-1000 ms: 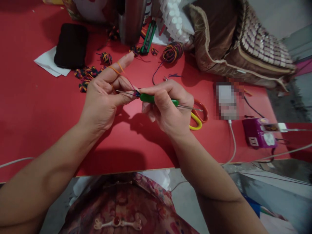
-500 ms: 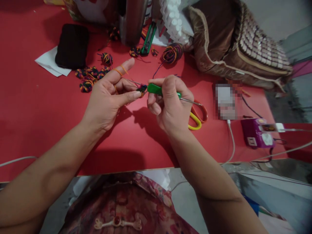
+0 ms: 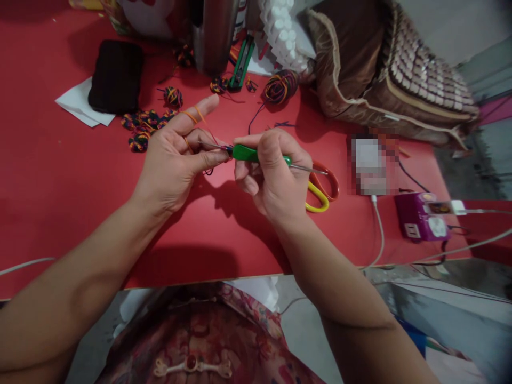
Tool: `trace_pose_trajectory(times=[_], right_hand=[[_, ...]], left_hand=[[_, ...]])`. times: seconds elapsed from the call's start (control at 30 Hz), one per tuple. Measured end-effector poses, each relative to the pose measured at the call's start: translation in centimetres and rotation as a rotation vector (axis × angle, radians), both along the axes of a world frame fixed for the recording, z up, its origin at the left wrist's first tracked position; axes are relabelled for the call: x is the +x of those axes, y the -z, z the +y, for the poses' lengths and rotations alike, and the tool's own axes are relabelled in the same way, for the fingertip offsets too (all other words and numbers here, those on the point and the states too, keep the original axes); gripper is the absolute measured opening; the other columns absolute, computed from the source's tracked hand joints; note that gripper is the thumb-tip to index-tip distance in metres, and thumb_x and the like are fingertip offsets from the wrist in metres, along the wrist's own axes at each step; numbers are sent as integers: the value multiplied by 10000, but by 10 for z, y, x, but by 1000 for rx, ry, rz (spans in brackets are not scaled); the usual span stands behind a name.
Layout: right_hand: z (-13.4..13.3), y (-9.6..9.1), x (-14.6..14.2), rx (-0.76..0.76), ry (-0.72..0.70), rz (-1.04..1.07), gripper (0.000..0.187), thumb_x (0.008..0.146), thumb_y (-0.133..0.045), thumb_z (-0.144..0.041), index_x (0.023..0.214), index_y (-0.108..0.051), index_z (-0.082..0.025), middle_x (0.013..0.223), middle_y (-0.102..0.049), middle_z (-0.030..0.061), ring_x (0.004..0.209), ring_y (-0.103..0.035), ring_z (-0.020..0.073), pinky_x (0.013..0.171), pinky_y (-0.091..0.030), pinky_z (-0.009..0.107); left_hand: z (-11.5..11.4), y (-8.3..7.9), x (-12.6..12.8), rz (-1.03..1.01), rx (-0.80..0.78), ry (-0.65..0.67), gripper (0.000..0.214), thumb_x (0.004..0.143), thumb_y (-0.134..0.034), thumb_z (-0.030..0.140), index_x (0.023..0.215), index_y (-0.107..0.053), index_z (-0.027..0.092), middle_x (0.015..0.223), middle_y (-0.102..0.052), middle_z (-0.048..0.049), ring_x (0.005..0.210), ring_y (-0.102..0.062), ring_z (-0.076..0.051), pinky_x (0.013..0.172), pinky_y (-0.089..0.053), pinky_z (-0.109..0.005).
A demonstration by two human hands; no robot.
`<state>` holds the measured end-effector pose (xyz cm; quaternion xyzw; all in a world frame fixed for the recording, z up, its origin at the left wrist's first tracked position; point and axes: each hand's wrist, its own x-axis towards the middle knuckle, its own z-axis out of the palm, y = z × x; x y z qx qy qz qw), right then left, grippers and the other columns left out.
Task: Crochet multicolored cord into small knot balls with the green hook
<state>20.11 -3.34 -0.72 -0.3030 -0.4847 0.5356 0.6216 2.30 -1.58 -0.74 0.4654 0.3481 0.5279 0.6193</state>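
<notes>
Orange yarn [image 3: 199, 113] wraps the extended index finger of the left hand [image 3: 170, 157] and runs down to a small dark piece of crochet [image 3: 229, 150], which sits at the thumb tip, above the red table [image 3: 204, 240]. The left grip pinches that piece between thumb and fingers. The right hand [image 3: 282, 165] has its grip closed around the green handle of a crochet hook [image 3: 245, 153]; one metal end points left past the crochet, the other reaches out to the right over scissors [image 3: 319, 200] lying partly hidden beside the hand. Beyond the hands are a multicoloured yarn ball [image 3: 280, 86] and a green box cutter [image 3: 242, 63].
</notes>
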Motion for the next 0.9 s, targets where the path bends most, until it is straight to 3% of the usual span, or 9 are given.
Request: trace_pose_trajectory(times=[0.1,0.2,0.3,0.43,0.53,0.67,0.8,0.9], right_hand=[[-1,0,0,52,38,-22,217,1050,-805,-522,981,-894,-336,655,-737,-42,384,-494,97,383,-408,285],[-1,-2,-6,71,164,-98,336,1049,-765,-620,929,-846,-316,653,-707,-42,406,-492,94,396,-394,281],[-3,-2,-10,158,301,-301,380,1050,-754,-630,850,-779,-308,656,-683,-34,498,-574,130,500,-512,307],[-8,5,-6,442,418,-490,184,1114,-718,-461,1071,-851,-341,848,-774,-2,768,-773,192,812,-678,361],[-12,14,1,490,422,-610,231,1123,-677,-494,1231,-837,-368,996,-815,35,888,-813,251,893,-697,420],[-13,18,6,452,407,-722,333,1106,-649,-603,1307,-804,-389,911,-785,44,827,-788,274,809,-697,443],[-11,9,1,391,302,-402,247,1132,-661,-525,1216,-850,-391,816,-764,-16,634,-713,174,617,-627,336],[-11,0,-2,339,254,-272,205,1104,-726,-510,1139,-877,-377,739,-730,-41,554,-636,141,552,-558,311]], left_hand=[[-3,1,5,-10,-13,-8,866,773,-1090,382,1542,-693,329,841,-766,54,971,-821,-223,778,-625,-314],[-8,2,12,-42,-50,-66,811,738,-1110,369,1452,-727,328,868,-777,56,978,-804,-215,838,-628,-326],[-13,-1,19,-78,-75,-140,692,727,-1102,257,1324,-756,311,841,-758,68,918,-775,-188,867,-614,-331],[-16,-11,24,-202,-188,-175,598,721,-1021,36,1198,-746,267,738,-709,101,731,-696,-123,793,-606,-284],[-14,-20,21,-268,-278,-119,438,789,-922,-45,1108,-757,206,692,-681,83,687,-686,-104,711,-584,-234],[-11,-32,12,-238,-358,-45,427,800,-915,-54,1130,-788,186,754,-735,52,721,-732,-114,730,-616,-223],[-11,-39,6,-200,-379,-50,782,766,-980,-48,1451,-707,212,751,-723,60,904,-843,-197,805,-665,-248],[-8,-32,1,-194,-313,-34,892,762,-1018,-1,1544,-661,237,774,-739,56,967,-861,-231,831,-681,-272]])
